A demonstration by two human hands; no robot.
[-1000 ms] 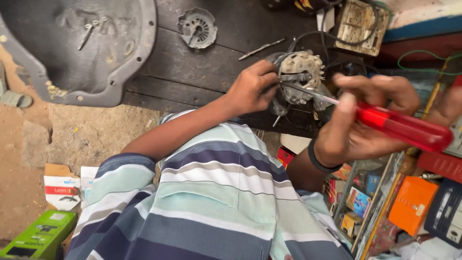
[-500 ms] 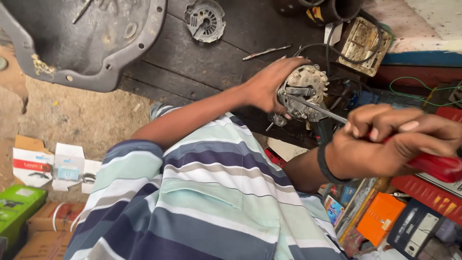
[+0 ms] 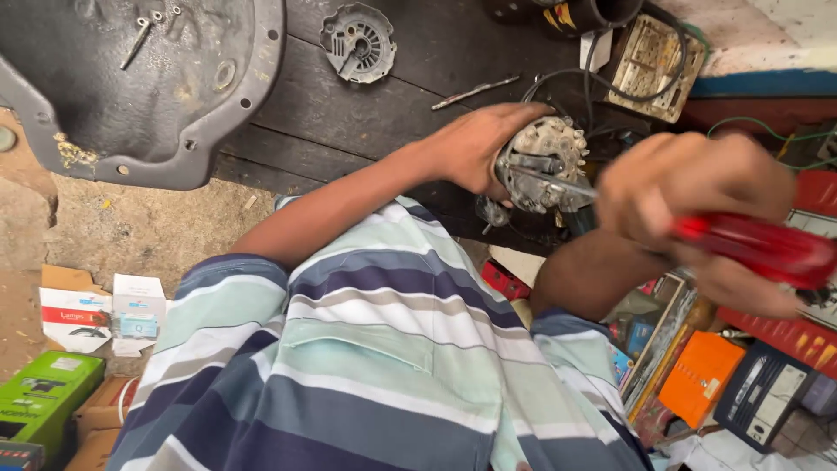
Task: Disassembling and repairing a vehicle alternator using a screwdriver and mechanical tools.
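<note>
My left hand (image 3: 475, 146) grips a round metal alternator part (image 3: 545, 166) held over the dark wooden bench (image 3: 366, 113). In my right hand (image 3: 697, 205), which is blurred with motion, is a red-handled screwdriver (image 3: 758, 249). Its metal shaft runs left and its tip rests on the face of the alternator part. My striped shirt fills the lower middle of the view.
A large grey metal housing (image 3: 131, 87) lies at the bench's top left, with a small round end cover (image 3: 357, 39) beside it. A wired component (image 3: 649, 57) sits top right. Green box (image 3: 39, 401), cartons and an orange box (image 3: 702, 379) lie below.
The view has shifted and both hands sit lower and more central in frame. My right hand has drawn the screwdriver slightly back while its tip stays at the alternator part.
</note>
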